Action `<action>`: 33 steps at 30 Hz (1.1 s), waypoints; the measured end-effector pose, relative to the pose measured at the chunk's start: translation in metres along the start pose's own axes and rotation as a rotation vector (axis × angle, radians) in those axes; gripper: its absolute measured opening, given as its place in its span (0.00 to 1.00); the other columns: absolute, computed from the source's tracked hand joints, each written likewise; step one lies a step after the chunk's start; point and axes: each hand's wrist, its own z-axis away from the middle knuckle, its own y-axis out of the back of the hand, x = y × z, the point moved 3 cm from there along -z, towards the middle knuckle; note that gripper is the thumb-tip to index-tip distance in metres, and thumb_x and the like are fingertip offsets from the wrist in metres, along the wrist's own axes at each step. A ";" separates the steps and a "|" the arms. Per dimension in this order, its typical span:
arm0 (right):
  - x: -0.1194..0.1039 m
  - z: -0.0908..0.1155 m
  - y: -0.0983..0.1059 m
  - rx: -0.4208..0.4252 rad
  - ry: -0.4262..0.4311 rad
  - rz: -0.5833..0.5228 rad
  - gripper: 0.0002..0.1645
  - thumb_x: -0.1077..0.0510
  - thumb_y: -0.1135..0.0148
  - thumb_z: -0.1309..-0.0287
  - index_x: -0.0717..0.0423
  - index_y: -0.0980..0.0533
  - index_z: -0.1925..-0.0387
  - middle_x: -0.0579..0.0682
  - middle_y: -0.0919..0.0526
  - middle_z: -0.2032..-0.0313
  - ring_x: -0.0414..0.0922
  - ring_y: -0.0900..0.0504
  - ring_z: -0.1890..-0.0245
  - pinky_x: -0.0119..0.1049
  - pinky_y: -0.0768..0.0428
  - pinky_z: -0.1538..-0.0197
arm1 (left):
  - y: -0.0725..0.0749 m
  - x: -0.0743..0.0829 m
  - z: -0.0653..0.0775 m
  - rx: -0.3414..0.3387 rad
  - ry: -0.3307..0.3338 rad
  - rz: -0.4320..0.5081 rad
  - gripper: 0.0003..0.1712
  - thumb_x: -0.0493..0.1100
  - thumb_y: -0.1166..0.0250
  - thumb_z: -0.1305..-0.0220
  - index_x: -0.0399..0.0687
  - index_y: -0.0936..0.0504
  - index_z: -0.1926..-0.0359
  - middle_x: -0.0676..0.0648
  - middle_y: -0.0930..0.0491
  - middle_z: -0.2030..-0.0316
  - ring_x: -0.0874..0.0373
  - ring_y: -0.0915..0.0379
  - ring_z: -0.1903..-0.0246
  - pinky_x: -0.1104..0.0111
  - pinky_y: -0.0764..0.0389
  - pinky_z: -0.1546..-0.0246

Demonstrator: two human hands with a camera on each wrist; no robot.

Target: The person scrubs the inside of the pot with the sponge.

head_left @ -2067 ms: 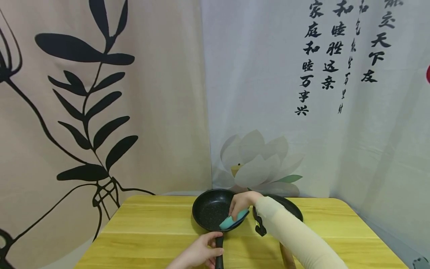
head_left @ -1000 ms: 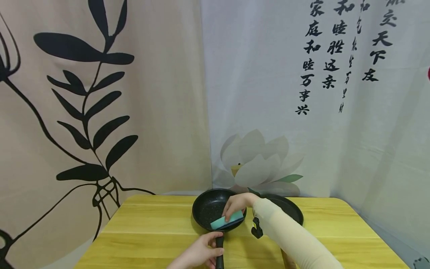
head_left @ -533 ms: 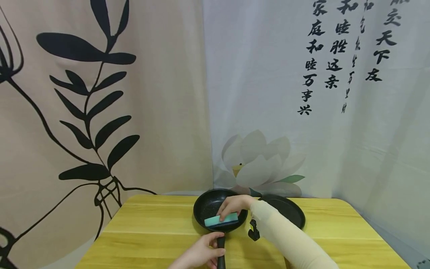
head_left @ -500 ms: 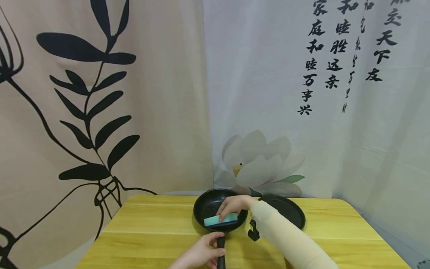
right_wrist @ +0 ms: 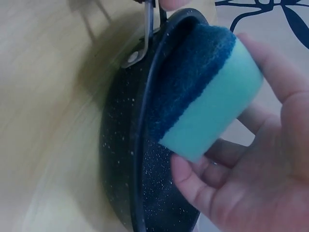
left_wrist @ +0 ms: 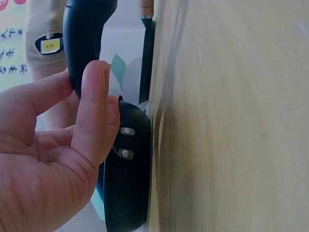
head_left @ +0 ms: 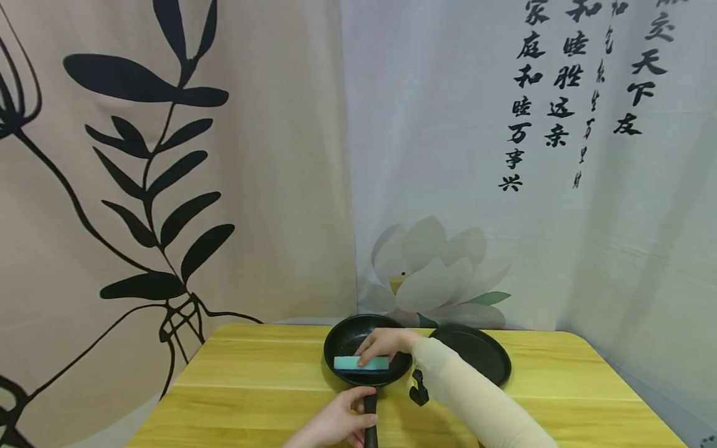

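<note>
A black speckled frying pan (head_left: 343, 339) stands on the wooden table, its handle (head_left: 370, 429) toward the person. My left hand (head_left: 336, 417) grips that handle near the pan's body; in the left wrist view the thumb and fingers (left_wrist: 94, 106) lie on either side of it. With my right hand (head_left: 386, 343) I hold a sponge (head_left: 347, 363), turquoise with a dark blue scouring layer, inside the pan. The right wrist view has the sponge (right_wrist: 212, 96) pinched between thumb and fingers, its blue side facing the pan's inner wall (right_wrist: 164, 193). The right hand covers part of the pan's inside.
A second, flatter black pan (head_left: 476, 351) lies to the right, partly behind the right sleeve (head_left: 476, 398). Its wooden handle (left_wrist: 146, 7) shows in the left wrist view. A printed curtain (head_left: 280, 186) hangs behind the table (head_left: 241, 386).
My right hand has slid the sponge leftward across the pan's near side, turning it from slanted to nearly level. The left hand keeps its hold on the handle.
</note>
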 end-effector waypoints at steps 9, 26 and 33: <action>-0.004 -0.006 -0.006 0.048 0.012 0.017 0.20 0.45 0.33 0.43 0.42 0.17 0.49 0.41 0.18 0.49 0.37 0.22 0.59 0.40 0.18 0.64 | 0.000 0.000 0.001 -0.005 -0.002 -0.019 0.30 0.37 0.37 0.33 0.32 0.35 0.34 0.42 0.28 0.67 0.59 0.23 0.79 0.69 0.19 0.79; -0.011 -0.029 -0.014 0.194 -0.003 0.055 0.21 0.47 0.30 0.46 0.49 0.16 0.51 0.47 0.18 0.49 0.45 0.20 0.52 0.41 0.19 0.56 | 0.001 0.001 0.002 0.006 0.013 -0.030 0.30 0.38 0.38 0.33 0.33 0.35 0.34 0.43 0.27 0.67 0.59 0.24 0.79 0.68 0.18 0.78; -0.017 -0.037 -0.015 0.242 -0.027 0.150 0.22 0.47 0.29 0.48 0.49 0.16 0.52 0.49 0.18 0.48 0.48 0.23 0.46 0.42 0.23 0.46 | 0.003 0.000 0.001 0.006 0.013 0.009 0.31 0.37 0.37 0.33 0.32 0.36 0.33 0.42 0.29 0.66 0.60 0.24 0.80 0.70 0.19 0.79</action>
